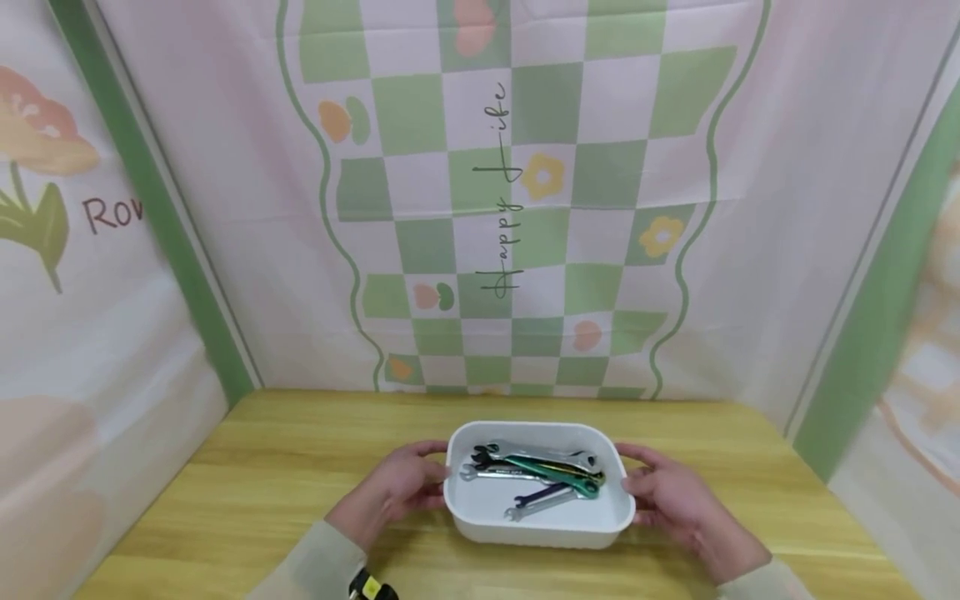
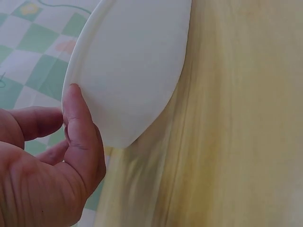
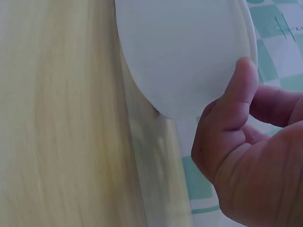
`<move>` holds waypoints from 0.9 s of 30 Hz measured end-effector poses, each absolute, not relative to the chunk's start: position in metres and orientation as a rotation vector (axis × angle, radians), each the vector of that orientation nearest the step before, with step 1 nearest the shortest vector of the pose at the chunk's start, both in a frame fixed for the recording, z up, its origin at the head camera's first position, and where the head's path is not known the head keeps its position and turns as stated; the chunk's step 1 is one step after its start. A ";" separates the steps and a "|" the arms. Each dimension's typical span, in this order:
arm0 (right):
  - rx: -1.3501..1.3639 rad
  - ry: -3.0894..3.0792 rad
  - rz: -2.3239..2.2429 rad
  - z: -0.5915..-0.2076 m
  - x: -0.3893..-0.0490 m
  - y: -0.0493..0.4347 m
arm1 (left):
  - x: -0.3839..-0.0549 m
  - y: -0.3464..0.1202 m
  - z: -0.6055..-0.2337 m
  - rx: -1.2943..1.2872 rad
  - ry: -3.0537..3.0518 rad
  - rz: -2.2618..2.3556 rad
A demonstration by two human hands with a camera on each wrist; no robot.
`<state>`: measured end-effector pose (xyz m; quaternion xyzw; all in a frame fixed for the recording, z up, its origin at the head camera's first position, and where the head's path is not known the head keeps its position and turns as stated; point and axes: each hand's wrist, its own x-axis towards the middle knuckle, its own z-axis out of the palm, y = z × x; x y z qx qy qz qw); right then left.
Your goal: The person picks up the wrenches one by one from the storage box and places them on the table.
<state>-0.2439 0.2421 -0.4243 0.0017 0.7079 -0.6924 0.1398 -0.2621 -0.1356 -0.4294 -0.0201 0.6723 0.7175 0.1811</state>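
A white plastic bin point(image 1: 534, 535) is held level between my two hands, low at the front middle of the table. Gripping its left end is my left hand point(image 1: 407, 482), with fingertips right at the rim in the left wrist view. The opposite end is gripped by my right hand point(image 1: 672, 498), its fingers also at the rim. Several wrenches lie in a loose pile inside: a green-handled wrench point(image 1: 552, 472), a silver wrench point(image 1: 536, 454) along the back, a small dark wrench point(image 1: 540, 495) and others. Each wrist view shows the bin's smooth outer wall point(image 2: 130, 61).
The wood-grain table point(image 1: 330, 417) extends around the bin. A green-and-white checked cloth point(image 1: 480, 250) hangs behind it, with printed cloth panels point(image 1: 67, 350) at both sides. A dark and yellow band point(image 1: 371, 586) shows near my left sleeve.
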 end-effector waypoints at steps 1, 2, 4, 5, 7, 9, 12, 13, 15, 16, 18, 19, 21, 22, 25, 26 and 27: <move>0.022 2.055 -1.998 -0.424 -0.243 0.240 | -0.261 -0.136 -0.429 -0.054 1.901 2.024; 0.036 2.067 -1.995 -0.424 -0.241 0.238 | -0.260 -0.137 -0.429 -0.051 1.903 2.020; 0.070 2.097 -1.984 -0.424 -0.239 0.235 | -0.258 -0.138 -0.430 -0.045 1.910 2.017; 0.083 2.110 -1.981 -0.424 -0.238 0.233 | -0.257 -0.138 -0.430 -0.043 1.911 2.017; 0.097 2.123 -1.974 -0.425 -0.236 0.231 | -0.255 -0.139 -0.431 -0.036 1.913 2.015; 0.099 2.124 -1.971 -0.427 -0.235 0.230 | -0.254 -0.140 -0.431 -0.032 1.914 2.019; 0.099 2.115 -1.969 -0.428 -0.234 0.230 | -0.252 -0.141 -0.431 -0.023 1.917 2.021; 0.096 2.116 -1.966 -0.428 -0.234 0.230 | -0.251 -0.142 -0.432 -0.019 1.918 2.023; 0.091 2.122 -1.959 -0.429 -0.233 0.230 | -0.250 -0.142 -0.431 -0.015 1.920 2.025; 0.086 2.125 -1.955 -0.429 -0.233 0.229 | -0.249 -0.143 -0.431 -0.014 1.918 2.028; 0.076 2.128 -1.949 -0.429 -0.232 0.229 | -0.248 -0.143 -0.430 -0.012 1.908 2.039; 0.072 2.125 -1.949 -0.429 -0.232 0.228 | -0.247 -0.143 -0.430 -0.013 1.900 2.045; 0.062 2.120 -1.949 -0.428 -0.231 0.228 | -0.245 -0.144 -0.430 -0.020 1.886 2.055; 0.062 2.116 -1.953 -0.428 -0.231 0.228 | -0.243 -0.144 -0.429 -0.025 1.880 2.059; 0.052 2.102 -1.957 -0.427 -0.230 0.227 | -0.239 -0.142 -0.429 -0.049 1.863 2.069; 0.049 2.098 -1.958 -0.427 -0.230 0.227 | -0.238 -0.141 -0.429 -0.056 1.864 2.070; 0.046 2.093 -1.960 -0.427 -0.230 0.227 | -0.237 -0.140 -0.429 -0.063 1.862 2.074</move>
